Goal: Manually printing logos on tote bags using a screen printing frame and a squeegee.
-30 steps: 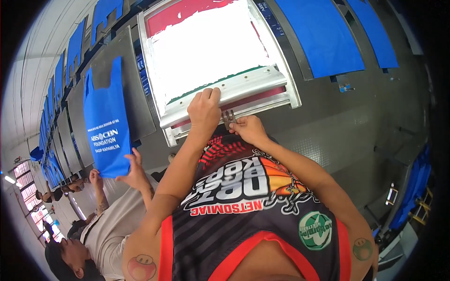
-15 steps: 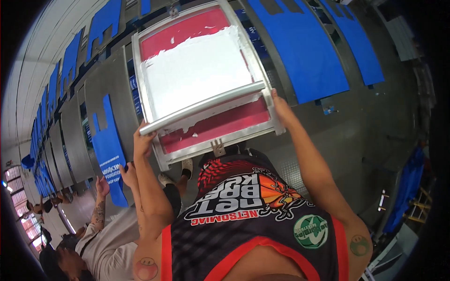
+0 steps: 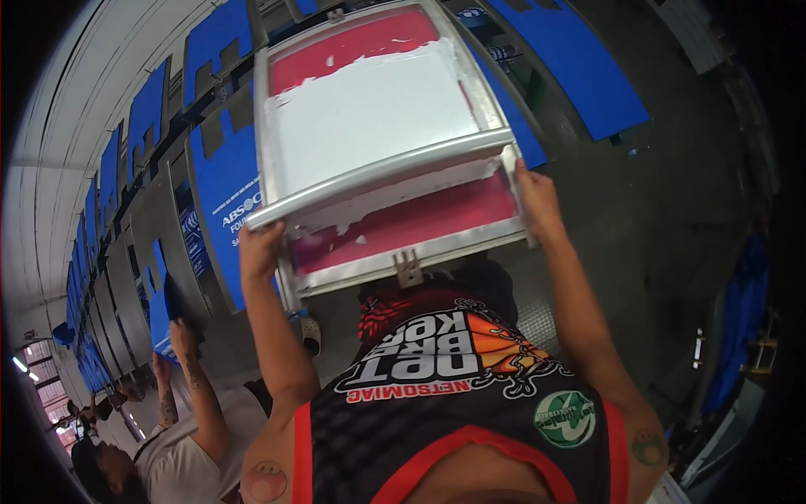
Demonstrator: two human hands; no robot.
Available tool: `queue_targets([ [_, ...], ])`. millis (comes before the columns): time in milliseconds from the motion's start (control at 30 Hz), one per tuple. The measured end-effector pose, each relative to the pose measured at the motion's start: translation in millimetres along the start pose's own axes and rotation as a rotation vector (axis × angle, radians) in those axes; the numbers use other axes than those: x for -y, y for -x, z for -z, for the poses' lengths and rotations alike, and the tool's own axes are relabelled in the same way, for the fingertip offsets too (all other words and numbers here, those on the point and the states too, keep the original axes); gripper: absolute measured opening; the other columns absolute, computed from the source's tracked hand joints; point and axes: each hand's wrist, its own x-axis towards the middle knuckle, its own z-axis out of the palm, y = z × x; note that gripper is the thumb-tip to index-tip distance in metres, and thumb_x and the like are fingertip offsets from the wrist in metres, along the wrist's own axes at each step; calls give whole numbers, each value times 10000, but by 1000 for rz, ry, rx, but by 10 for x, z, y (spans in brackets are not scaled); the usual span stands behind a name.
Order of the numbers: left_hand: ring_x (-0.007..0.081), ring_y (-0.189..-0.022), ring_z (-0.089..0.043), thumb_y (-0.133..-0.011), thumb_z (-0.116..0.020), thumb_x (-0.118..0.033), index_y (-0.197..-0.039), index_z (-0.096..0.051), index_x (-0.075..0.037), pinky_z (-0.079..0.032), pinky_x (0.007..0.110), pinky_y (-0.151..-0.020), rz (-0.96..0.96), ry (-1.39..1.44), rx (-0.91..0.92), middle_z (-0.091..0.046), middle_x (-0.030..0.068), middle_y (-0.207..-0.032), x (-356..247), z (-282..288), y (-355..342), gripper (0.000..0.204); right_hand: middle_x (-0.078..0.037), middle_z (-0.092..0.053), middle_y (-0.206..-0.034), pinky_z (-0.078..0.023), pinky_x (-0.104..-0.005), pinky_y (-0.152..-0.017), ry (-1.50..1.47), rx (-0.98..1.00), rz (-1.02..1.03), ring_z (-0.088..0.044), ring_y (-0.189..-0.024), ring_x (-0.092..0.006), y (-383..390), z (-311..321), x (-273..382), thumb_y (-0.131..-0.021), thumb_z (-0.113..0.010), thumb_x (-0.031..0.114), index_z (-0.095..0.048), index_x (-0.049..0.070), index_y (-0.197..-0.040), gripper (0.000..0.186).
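Observation:
I hold a silver-framed printing screen [image 3: 492, 102] with red mesh and a wide layer of white ink [image 3: 361, 113]. A long metal squeegee [image 3: 386, 168] lies across its lower part. My left hand [image 3: 260, 248] is closed on the frame's left side, by the squeegee's end. My right hand [image 3: 537, 197] grips the frame's right side, just below the squeegee. A metal bracket [image 3: 408, 269] sticks out from the frame's near edge.
Flat boards [image 3: 134, 227] with blue bags [image 3: 588, 76] run in a row; one printed bag [image 3: 222, 185] lies left of the screen. At lower left a co-worker [image 3: 201, 437] handles a blue bag [image 3: 158, 302]. Blue material [image 3: 739, 328] stands at the far right.
My hands went from squeegee and bracket to the frame's two sides. The screen has shifted right along the row, uncovering a printed bag. The co-worker's bag is farther left and lower.

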Motion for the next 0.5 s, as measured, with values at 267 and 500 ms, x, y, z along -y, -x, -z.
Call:
queue_targets([
  [267, 131, -890, -590, -756, -748, -34, -1072, -612, 0, -436, 275, -811, -27, -57, -75, -642, 39, -987, -1, -1314, -13, 346, -209, -664, -975, -460, -372, -818, 226, 9, -3, -622, -928, -258, -840, 875, 77, -863, -556, 578, -660, -72, -1017, 676],
  [500, 186, -957, -604, -720, -788, -54, -1094, -606, 42, -453, 311, -867, 1, -76, -105, -648, 104, -1041, 358, -1571, -93, 427, -239, -668, -988, -460, -400, -844, 323, -24, 144, -632, -977, -341, -1596, 959, -178, -827, -543, 632, -672, -51, -1006, 718],
])
